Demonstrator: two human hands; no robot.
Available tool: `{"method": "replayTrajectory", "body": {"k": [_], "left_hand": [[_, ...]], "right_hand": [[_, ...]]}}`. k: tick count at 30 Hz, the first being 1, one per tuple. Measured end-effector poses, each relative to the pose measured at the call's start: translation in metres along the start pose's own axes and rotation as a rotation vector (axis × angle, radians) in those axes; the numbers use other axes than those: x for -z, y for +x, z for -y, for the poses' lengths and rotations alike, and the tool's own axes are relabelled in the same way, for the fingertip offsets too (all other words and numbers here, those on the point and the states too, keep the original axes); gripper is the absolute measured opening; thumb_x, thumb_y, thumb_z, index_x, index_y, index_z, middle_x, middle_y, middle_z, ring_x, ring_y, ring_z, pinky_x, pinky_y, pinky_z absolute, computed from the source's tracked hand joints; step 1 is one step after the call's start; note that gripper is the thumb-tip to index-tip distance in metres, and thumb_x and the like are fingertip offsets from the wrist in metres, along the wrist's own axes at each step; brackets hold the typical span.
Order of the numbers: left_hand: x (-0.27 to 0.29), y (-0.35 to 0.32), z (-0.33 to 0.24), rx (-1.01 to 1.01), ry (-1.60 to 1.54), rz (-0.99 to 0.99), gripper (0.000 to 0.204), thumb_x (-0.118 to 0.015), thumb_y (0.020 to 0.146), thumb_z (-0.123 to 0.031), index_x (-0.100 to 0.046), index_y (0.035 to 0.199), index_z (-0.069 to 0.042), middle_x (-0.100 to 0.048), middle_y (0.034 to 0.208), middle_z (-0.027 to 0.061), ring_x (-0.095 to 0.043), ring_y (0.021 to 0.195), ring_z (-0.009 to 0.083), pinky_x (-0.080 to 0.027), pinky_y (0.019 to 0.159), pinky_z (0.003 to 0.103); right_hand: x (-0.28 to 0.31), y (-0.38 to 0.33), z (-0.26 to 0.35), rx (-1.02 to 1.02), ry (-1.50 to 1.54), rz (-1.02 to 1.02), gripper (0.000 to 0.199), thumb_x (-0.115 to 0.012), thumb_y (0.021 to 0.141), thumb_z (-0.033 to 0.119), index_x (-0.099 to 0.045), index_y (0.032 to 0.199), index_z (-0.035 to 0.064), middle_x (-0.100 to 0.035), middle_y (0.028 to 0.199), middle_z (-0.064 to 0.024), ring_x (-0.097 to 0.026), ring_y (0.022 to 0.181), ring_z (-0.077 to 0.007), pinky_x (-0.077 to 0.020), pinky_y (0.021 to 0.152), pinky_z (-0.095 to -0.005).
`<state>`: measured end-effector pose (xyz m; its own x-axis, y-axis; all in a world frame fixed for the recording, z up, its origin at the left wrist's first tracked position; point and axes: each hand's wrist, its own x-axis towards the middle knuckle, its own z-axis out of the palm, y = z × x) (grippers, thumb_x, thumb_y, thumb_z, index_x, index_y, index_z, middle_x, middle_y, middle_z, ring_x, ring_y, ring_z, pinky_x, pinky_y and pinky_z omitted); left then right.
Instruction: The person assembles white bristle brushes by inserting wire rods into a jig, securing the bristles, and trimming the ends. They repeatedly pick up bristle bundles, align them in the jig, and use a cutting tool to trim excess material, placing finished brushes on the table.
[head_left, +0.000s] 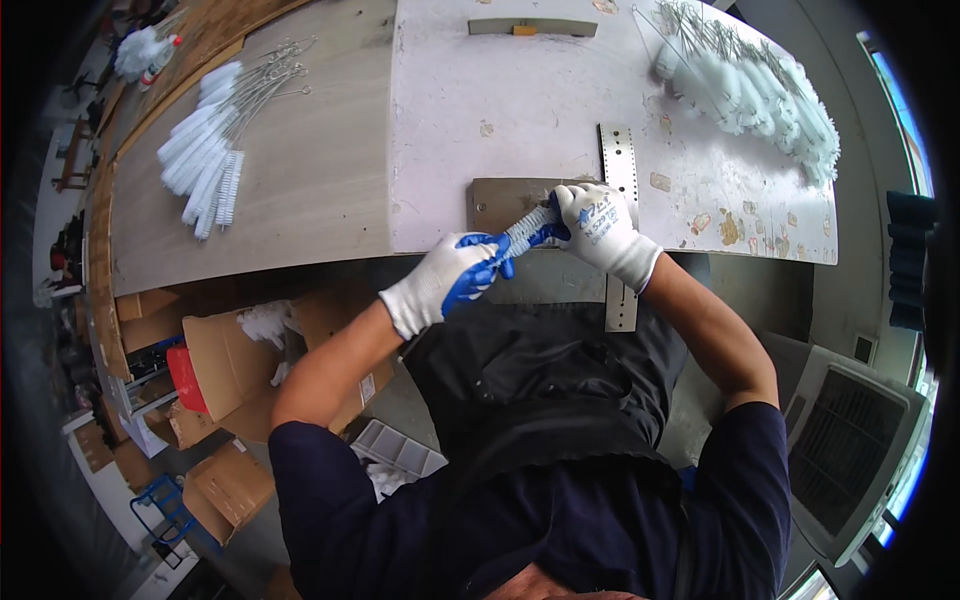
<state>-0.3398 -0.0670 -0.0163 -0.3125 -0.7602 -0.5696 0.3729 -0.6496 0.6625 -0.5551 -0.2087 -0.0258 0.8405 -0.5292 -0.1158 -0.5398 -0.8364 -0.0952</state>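
Between my two gloved hands, at the table's front edge, is a white bristle brush (524, 233), tilted up to the right. My left hand (462, 272), in a white glove with blue coating, is closed around its lower end. My right hand (592, 222), gloved alike, grips the upper end over a flat metal block (500, 203) on the table. The right fingers hide that end of the brush. Just beyond my right hand, a perforated metal strip (619, 160) runs across the table and juts out past its front edge.
A fanned pile of similar brushes with looped wire handles (208, 150) lies at the left. A larger heap of brushes (750, 95) covers the far right. A curved bar (532, 27) sits at the back. Cardboard boxes (235, 365) stand below the table on the left.
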Motion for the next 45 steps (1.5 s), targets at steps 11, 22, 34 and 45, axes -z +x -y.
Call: {"method": "replayTrajectory", "body": {"k": [11, 22, 34, 45], "left_hand": [[-0.035, -0.066, 0.059, -0.818, 0.891, -0.737, 0.036, -0.055, 0.094, 0.007, -0.060, 0.130, 0.005, -0.069, 0.116, 0.0153, -0.068, 0.097, 0.0212, -0.055, 0.092, 0.035], [-0.029, 0.061, -0.007, -0.890, -0.487, -0.797, 0.028, -0.049, 0.105, -0.012, -0.063, 0.124, 0.002, -0.063, 0.094, 0.0091, -0.065, 0.087, 0.0259, -0.057, 0.081, 0.044], [-0.031, 0.116, -0.065, -0.617, -0.259, -0.736, 0.026, -0.049, 0.099, -0.011, -0.071, 0.109, 0.000, -0.051, 0.063, -0.0012, -0.051, 0.053, 0.0119, -0.041, 0.048, 0.029], [-0.050, 0.171, -0.090, -0.504, -0.019, -0.622, 0.021, -0.054, 0.096, -0.007, -0.074, 0.101, -0.002, -0.052, 0.057, -0.0008, -0.048, 0.045, 0.0106, -0.041, 0.043, 0.030]], "right_hand": [[0.005, 0.000, 0.028, -0.232, 0.221, -0.057, 0.041, -0.079, 0.081, 0.037, -0.059, 0.097, 0.0047, -0.069, 0.086, -0.0132, -0.071, 0.085, -0.0315, -0.0555, 0.074, -0.0441], [0.000, 0.005, 0.030, -0.257, 0.260, -0.123, 0.038, -0.076, 0.083, 0.040, -0.061, 0.096, 0.0074, -0.071, 0.080, -0.0117, -0.072, 0.081, -0.0302, -0.0553, 0.072, -0.0431], [-0.008, -0.009, -0.018, 0.132, 0.165, -0.133, 0.030, -0.073, 0.083, 0.032, -0.060, 0.092, 0.0072, -0.068, 0.085, -0.0104, -0.069, 0.082, -0.0288, -0.0545, 0.076, -0.0406], [-0.009, -0.003, -0.021, 0.108, 0.228, -0.342, 0.035, -0.075, 0.080, 0.037, -0.062, 0.092, 0.0070, -0.070, 0.085, -0.0125, -0.069, 0.083, -0.0319, -0.0540, 0.076, -0.0436]]}}
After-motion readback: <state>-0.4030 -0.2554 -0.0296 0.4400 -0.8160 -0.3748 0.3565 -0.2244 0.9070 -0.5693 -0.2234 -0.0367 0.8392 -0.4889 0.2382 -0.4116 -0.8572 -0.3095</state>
